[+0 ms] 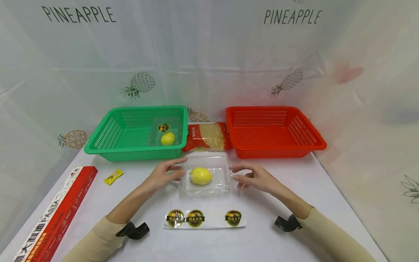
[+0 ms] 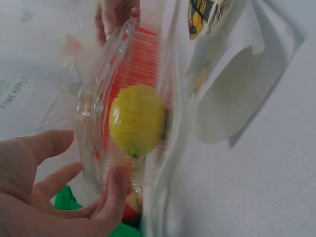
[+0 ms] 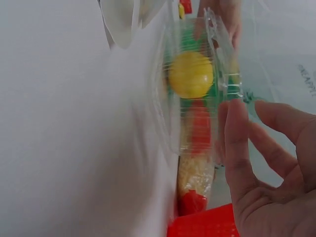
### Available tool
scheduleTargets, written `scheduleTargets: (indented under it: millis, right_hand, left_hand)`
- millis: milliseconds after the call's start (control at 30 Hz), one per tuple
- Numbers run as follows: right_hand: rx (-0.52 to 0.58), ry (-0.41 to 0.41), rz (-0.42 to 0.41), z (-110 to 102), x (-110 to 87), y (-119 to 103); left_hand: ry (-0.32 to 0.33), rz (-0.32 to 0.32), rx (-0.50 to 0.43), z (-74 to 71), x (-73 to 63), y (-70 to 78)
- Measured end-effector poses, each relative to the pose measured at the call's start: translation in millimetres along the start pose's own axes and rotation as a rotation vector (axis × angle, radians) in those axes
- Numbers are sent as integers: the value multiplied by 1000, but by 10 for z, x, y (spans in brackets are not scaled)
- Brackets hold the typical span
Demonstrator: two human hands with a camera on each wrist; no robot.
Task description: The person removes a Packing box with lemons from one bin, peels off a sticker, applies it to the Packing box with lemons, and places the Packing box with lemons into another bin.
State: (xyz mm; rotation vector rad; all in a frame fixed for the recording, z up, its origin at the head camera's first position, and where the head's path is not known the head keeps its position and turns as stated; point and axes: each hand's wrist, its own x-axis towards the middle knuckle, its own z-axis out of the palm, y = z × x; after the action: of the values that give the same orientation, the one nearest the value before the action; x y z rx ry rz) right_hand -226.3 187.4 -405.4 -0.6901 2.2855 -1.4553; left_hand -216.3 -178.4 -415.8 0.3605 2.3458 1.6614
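A front lemon (image 1: 201,176) and a back lemon (image 1: 168,138) can be seen, so two of those. One clear front box (image 1: 222,175) and one clear back box (image 1: 154,137) are counted, two total. One green basket (image 1: 134,155) and one red basket (image 1: 275,153) are spotted, two again. Just one red bag (image 1: 211,136), one pasta carton (image 1: 60,211) and one small yellow packet (image 1: 113,177) are found. Four round stickers (image 1: 195,218) can be made out, three of them on one strip (image 1: 215,219). One left hand (image 1: 167,173) and one right hand (image 1: 256,177) are counted too

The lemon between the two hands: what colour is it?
The lemon is bright yellow, clearest in the head view.
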Motion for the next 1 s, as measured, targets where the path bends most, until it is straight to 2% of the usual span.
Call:
scheduleTargets:
  millis: [133,233,367,433,567,800,933,1000]
  right_hand:
    - [-55,-16,-9,-9,-135,-36]
    - [-84,-56,-26,7,-244,-71]
    - [-119,-116,-67,53,-360,-94]
    - [-139,-148,-75,84,-401,-100]
    - [-217,-183,-90,146,-446,-114]
    - [-360,-208,-142,233,-452,-106]
    - [-415,-220,-138,285,-447,-92]
    - [-438,-233,-125,305,-451,-91]
  left_hand:
    - [49,34,107,31,-74,62]
    - [99,74,137,58,-128,130]
    - [185,156,104,112,-220,224]
    - [192,217,79,148,-276,260]
    - [100,300,62,264,-385,315]
    - [-110,388,153,584,-506,301]
    - [-233,389,175,714,-545,251]
    - [-263,372,198,755,-560,212]
